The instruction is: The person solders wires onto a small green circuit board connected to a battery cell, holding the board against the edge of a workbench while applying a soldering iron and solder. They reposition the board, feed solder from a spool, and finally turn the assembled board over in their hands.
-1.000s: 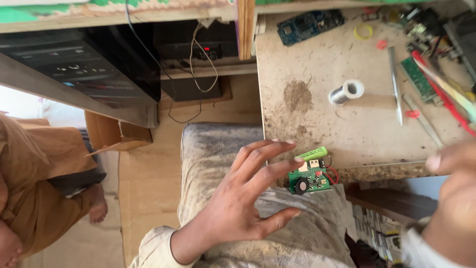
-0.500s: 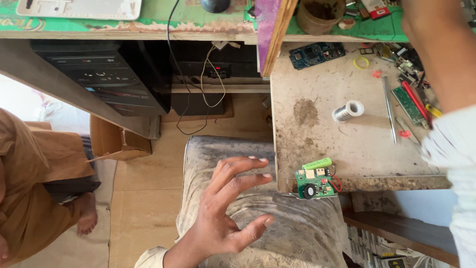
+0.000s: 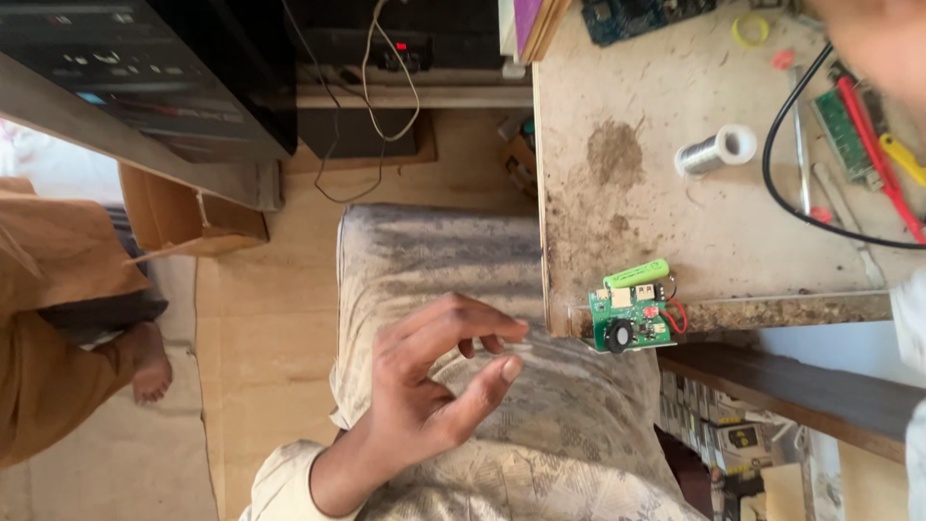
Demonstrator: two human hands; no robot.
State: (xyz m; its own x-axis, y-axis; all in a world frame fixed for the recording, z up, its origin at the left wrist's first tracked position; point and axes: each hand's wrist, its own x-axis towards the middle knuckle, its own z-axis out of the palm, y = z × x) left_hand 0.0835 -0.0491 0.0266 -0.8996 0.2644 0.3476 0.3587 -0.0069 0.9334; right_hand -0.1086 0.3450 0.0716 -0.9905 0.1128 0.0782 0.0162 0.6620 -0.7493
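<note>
Head view — left hand [image 3: 424,396] empty, fingers curled apart, near green circuit board [image 3: 632,323] at table [image 3: 675,222] edge — right hand [image 3: 883,39] blurred, grip unclear.

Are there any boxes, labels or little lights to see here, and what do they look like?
Cardboard box: on the floor at left, brown, open.
Black device: under the shelf at top, one small red light glowing.
Green cylinder: on the green circuit board at the table edge, wrapped in a green label.
Small packages: below the table at lower right, stacked, mostly dark.
</note>
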